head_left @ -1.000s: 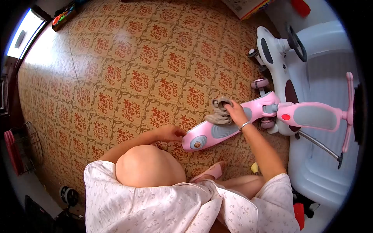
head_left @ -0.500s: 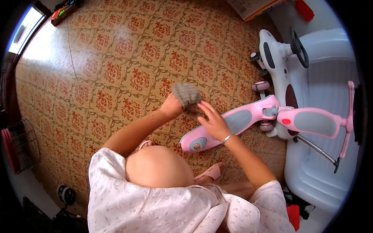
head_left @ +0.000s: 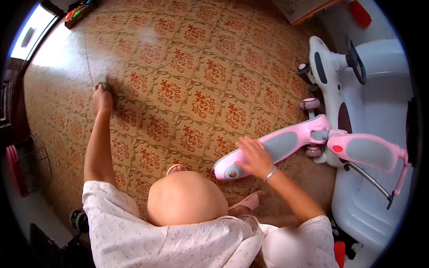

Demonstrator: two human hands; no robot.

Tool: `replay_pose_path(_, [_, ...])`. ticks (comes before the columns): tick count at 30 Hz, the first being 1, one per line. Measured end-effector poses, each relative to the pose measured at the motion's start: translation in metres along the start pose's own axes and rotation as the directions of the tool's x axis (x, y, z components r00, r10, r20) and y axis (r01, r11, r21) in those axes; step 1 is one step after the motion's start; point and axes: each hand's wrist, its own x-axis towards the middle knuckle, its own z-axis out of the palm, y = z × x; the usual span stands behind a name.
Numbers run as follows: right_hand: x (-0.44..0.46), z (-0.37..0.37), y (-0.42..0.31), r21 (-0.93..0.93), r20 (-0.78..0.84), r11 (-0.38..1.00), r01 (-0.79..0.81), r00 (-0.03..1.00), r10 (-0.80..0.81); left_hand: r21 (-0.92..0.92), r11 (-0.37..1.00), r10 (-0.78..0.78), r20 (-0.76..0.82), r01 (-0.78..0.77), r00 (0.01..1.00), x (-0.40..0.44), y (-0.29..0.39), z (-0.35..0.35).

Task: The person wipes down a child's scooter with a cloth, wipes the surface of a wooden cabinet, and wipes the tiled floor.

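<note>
My left hand (head_left: 103,99) is stretched far out to the left over the patterned floor (head_left: 192,67), closed round the grey-brown cloth (head_left: 105,83), of which only a small, blurred part shows. My right hand (head_left: 254,156), with a bracelet at the wrist, hovers over the near end of the pink and grey scooter (head_left: 279,145), its fingers apart and nothing in it. That scooter lies on its side, its handlebar end toward the right.
At the right are a white ride-on toy (head_left: 328,67) with a black steering wheel and a pale inflatable tub (head_left: 366,214). A box (head_left: 308,10) stands at the top. Far left is a rack with something pink (head_left: 17,169). My knee and pink slippers (head_left: 251,202) are below.
The cloth passed from my right hand to my left, which has swung far out to the left with it. My right hand has drawn back over the scooter's near end.
</note>
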Motion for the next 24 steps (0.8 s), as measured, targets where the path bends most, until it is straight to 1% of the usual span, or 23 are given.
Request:
replay_pose_path(1, [0.006, 0.003, -0.013, -0.008, 0.036, 0.994, 0.11, 0.993, -0.109, -0.185, 0.982, -0.041, 0.01, 0.042, 0.999, 0.006, -0.023, -0.001])
replay_pose_path(2, [0.011, 0.017, -0.024, 0.013, 0.065, 0.988, 0.153, 0.986, -0.153, -0.369, 0.927, -0.072, 0.012, 0.071, 0.997, -0.003, -0.026, -0.01])
replay_pose_path(3, [0.016, 0.025, -0.036, 0.046, 0.119, 0.985, 0.169, 0.978, -0.173, -0.539, 0.837, -0.103, 0.014, 0.094, 0.995, -0.012, -0.028, -0.02])
replay_pose_path(4, [0.021, 0.031, -0.046, 0.081, 0.176, 0.98, 0.184, 0.965, -0.196, -0.658, 0.722, -0.11, 0.197, 0.215, 0.974, -0.047, 0.009, -0.057])
replay_pose_path(5, [0.027, 0.025, -0.056, 0.04, 0.237, 0.978, 0.203, 0.949, -0.206, -0.659, 0.743, -0.062, 0.11, 0.119, 0.992, -0.061, 0.012, -0.051])
replay_pose_path(6, [0.031, 0.027, -0.058, 0.046, 0.232, 0.971, 0.234, 0.943, -0.238, -0.693, 0.718, -0.034, 0.06, 0.066, 0.998, -0.074, 0.007, -0.032])
replay_pose_path(7, [0.032, 0.03, -0.057, -0.025, 0.326, 0.969, 0.245, 0.919, -0.224, -0.811, 0.582, 0.036, 0.097, 0.058, 0.995, -0.1, 0.029, -0.035])
replay_pose_path(8, [0.032, 0.033, -0.055, -0.099, 0.414, 0.961, 0.259, 0.889, -0.197, -0.762, 0.647, 0.136, 0.079, -0.028, 0.987, -0.106, 0.016, -0.001])
replay_pose_path(9, [0.032, 0.036, -0.055, -0.096, 0.414, 0.954, 0.283, 0.883, -0.22, -0.756, 0.645, 0.095, 0.219, 0.107, 0.971, -0.138, 0.061, -0.027])
replay_pose_path(10, [0.03, 0.039, -0.053, -0.128, 0.427, 0.952, 0.278, 0.882, -0.2, -0.75, 0.622, 0.089, 0.355, 0.227, 0.931, -0.154, 0.08, -0.024])
replay_pose_path(11, [0.027, 0.042, -0.051, -0.164, 0.435, 0.949, 0.269, 0.883, -0.175, -0.735, 0.597, 0.095, 0.462, 0.321, 0.882, -0.176, 0.106, -0.036])
replay_pose_path(12, [0.024, 0.043, -0.049, -0.167, 0.434, 0.945, 0.28, 0.882, -0.185, -0.852, 0.483, 0.277, 0.368, 0.202, 0.888, -0.191, 0.116, -0.022])
replay_pose_path(13, [0.019, 0.043, -0.046, -0.137, 0.396, 0.943, 0.304, 0.889, -0.229, -0.786, 0.619, 0.402, 0.33, 0.012, 0.854, -0.204, 0.12, -0.003])
replay_pose_path(14, [0.012, 0.044, -0.046, -0.103, 0.359, 0.941, 0.323, 0.894, -0.268, -0.685, 0.704, 0.523, 0.322, -0.187, 0.789, -0.218, 0.122, 0.014])
replay_pose_path(16, [-0.002, 0.045, -0.048, -0.125, 0.384, 0.94, 0.318, 0.889, -0.249, -0.669, 0.607, 0.68, 0.159, -0.429, 0.716, -0.256, 0.135, 0.036])
replay_pose_path(18, [-0.015, 0.039, -0.054, -0.144, 0.453, 0.923, 0.357, 0.853, -0.259, -0.636, 0.491, 0.846, 0.186, -0.596, 0.499, -0.273, 0.15, 0.039])
replay_pose_path(19, [-0.021, 0.04, -0.054, -0.13, 0.449, 0.92, 0.368, 0.85, -0.277, -0.58, 0.547, 0.832, 0.453, -0.603, 0.32, -0.28, 0.153, 0.038])
replay_pose_path(20, [-0.024, 0.041, -0.054, -0.129, 0.449, 0.927, 0.353, 0.854, -0.262, -0.589, 0.537, 0.838, 0.453, -0.604, 0.304, -0.284, 0.152, 0.045])
replay_pose_path(21, [-0.028, 0.042, -0.054, -0.099, 0.429, 0.923, 0.373, 0.853, -0.298, -0.534, 0.352, 0.925, 0.322, -0.769, 0.199, -0.289, 0.147, 0.06])
replay_pose_path(22, [-0.034, 0.044, -0.053, -0.073, 0.407, 0.923, 0.378, 0.856, -0.319, -0.449, 0.135, 0.98, 0.191, -0.883, 0.052, -0.295, 0.143, 0.077])
replay_pose_path(23, [-0.038, 0.053, -0.05, -0.064, 0.424, 0.925, 0.374, 0.85, -0.314, -0.333, 0.084, 0.973, 0.232, -0.939, 0.004, -0.297, 0.133, 0.097])
replay_pose_path(24, [-0.041, 0.06, -0.048, -0.058, 0.399, 0.924, 0.378, 0.857, -0.326, -0.312, 0.078, 0.934, 0.356, -0.947, -0.041, -0.285, 0.14, 0.068])
